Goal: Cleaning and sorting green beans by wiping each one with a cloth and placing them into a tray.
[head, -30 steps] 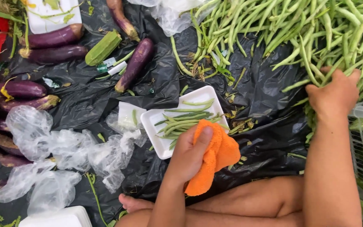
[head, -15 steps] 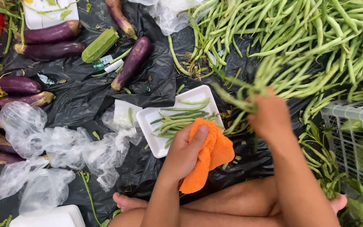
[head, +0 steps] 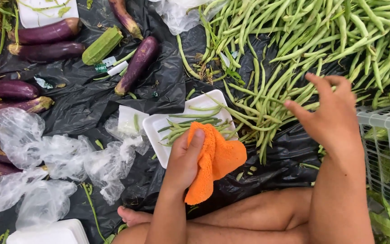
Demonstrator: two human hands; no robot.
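Left hand (head: 183, 158) grips an orange cloth (head: 215, 160) at the near edge of a white tray (head: 159, 124); right hand (head: 332, 117) hangs open, fingers spread, just above the loose bean pile (head: 294, 40). The tray holds only a few beans (head: 190, 124). Most remain heaped beyond the right hand, unsorted.

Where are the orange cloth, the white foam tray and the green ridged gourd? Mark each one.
orange cloth (head: 217, 162): head view, on its middle fold beside the left hand's thumb.
white foam tray (head: 155, 123): head view, on its bare left rim.
green ridged gourd (head: 102, 45): head view, on the middle of its body.
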